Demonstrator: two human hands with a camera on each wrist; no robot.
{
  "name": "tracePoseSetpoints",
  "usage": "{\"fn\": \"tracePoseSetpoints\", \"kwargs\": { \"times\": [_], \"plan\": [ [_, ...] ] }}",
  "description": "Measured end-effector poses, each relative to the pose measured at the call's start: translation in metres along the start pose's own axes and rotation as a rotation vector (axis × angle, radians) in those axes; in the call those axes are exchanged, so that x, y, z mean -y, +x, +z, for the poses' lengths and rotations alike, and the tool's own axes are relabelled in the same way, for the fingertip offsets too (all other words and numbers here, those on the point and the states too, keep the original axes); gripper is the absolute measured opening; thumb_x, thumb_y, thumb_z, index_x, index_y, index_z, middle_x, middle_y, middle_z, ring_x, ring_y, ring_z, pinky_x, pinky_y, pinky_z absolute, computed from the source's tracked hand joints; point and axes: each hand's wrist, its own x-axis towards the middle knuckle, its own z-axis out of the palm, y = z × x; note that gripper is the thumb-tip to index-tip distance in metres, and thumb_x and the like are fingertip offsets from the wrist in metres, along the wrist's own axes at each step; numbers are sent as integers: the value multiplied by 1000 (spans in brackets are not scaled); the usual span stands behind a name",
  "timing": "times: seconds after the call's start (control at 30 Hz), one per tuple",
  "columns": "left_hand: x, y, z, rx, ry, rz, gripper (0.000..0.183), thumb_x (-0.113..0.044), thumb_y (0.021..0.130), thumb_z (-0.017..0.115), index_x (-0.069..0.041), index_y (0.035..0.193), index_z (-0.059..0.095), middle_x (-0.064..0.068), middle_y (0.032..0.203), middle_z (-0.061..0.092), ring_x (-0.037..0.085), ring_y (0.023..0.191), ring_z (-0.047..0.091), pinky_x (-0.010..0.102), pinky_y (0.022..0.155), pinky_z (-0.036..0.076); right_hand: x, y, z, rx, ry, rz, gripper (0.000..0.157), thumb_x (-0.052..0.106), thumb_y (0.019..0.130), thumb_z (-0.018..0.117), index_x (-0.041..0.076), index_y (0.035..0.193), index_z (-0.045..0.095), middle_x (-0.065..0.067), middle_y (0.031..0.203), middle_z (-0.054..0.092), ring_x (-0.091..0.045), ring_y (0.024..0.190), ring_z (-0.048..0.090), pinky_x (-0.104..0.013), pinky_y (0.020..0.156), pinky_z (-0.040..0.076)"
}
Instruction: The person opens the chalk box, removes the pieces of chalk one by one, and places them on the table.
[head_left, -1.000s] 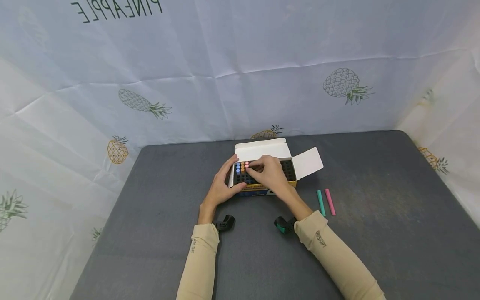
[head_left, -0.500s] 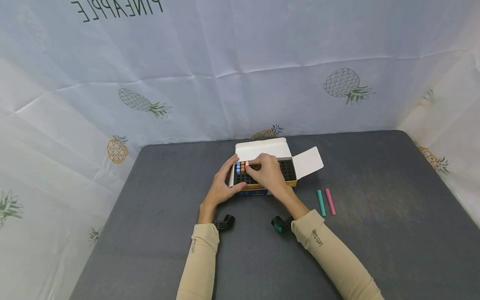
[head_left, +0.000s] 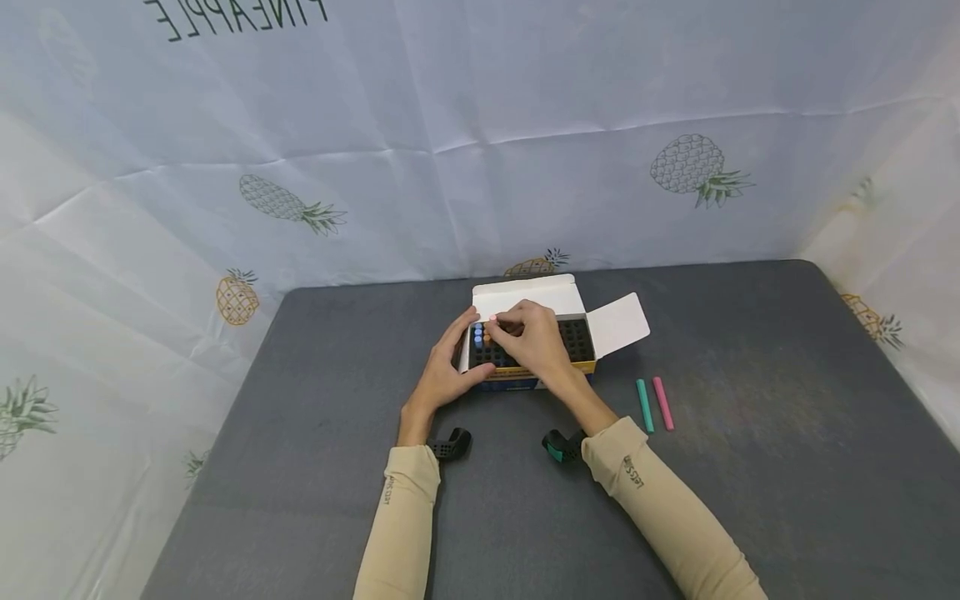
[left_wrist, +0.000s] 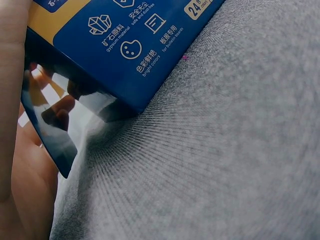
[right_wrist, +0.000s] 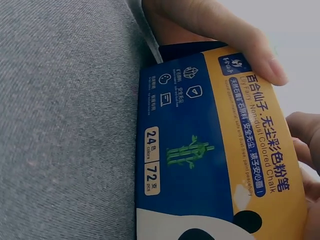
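Observation:
A blue-and-yellow colored chalk box (head_left: pixel 517 385) stands with its lid raised, showing a black holder full of small holes. My left hand (head_left: pixel 441 375) grips the box's left end, fingers at the back and thumb over the front edge; the right wrist view shows that thumb (right_wrist: pixel 250 45) against the printed front. Over the holder, my right hand (head_left: pixel 542 346) pinches a pink chalk stick (head_left: pixel 493 317) between thumb and forefinger, most of it hidden by the fingers. Blue chalks (head_left: pixel 477 336) and orange chalks (head_left: pixel 487 338) sit upright in the holes at the left end.
To the right of the box, a green chalk (head_left: pixel 645 406) and a darker pink chalk (head_left: pixel 663 403) lie on the grey table (head_left: pixel 750 500). A white side flap (head_left: pixel 618 325) sticks out rightward. Behind the table hangs a pineapple-print cloth (head_left: pixel 390 100).
My right hand has risen slightly toward the back of the box, and the pink chalk end now shows higher, near the white lid. The left hand keeps its hold.

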Motion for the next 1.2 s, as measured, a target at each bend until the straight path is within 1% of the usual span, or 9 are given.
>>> {"fn": "tracePoseSetpoints", "kwargs": {
  "times": [0.17,0.3,0.43,0.7,0.8,0.97,1.2],
  "plan": [
    [0,1,0,1,-1,-15,93,-71,85,68,-23,158,39,1,170,29,28,158,28,57,124,32,1,0,-4,-33,59,16,20,12,94,75,-5,103,80,-19,90,71,-27,71,73,-37,65,62],
    [-1,1,1,0,-9,-22,95,-72,84,68,-21,159,38,1,170,28,28,157,28,58,124,32,5,1,-8,-61,88,34,20,14,94,74,-4,103,80,-18,92,71,-29,73,74,-38,67,63],
    [0,1,1,-2,-15,-20,97,-73,84,68,-19,159,39,2,170,29,29,157,29,59,123,33,9,1,-13,-76,102,29,20,14,93,75,-3,102,81,-18,92,71,-29,72,74,-38,68,63],
    [-1,1,1,2,-9,-33,96,-73,84,68,-20,159,39,0,170,29,28,158,28,58,124,32,15,-3,-20,-75,100,23,20,14,92,76,-2,102,81,-17,92,72,-28,73,73,-39,68,63],
    [-1,1,0,4,-23,-34,95,-71,84,69,-19,159,38,1,170,28,28,158,27,58,124,31,17,-7,-23,-65,120,14,19,14,92,76,-3,102,81,-16,92,71,-27,74,73,-36,68,62],
    [-1,2,0,5,-34,-25,93,-68,85,70,-20,159,38,2,171,27,27,158,27,56,125,31,22,-16,-30,-43,134,8,16,13,92,77,0,100,82,-13,91,69,-22,74,71,-26,66,59],
    [-1,1,-1,5,-34,-8,94,-70,85,68,-21,159,37,4,171,27,29,158,27,56,125,30,33,-29,-38,-34,125,-54,14,11,90,78,1,99,82,-10,87,70,-19,71,70,-24,62,56]
  ]
}}
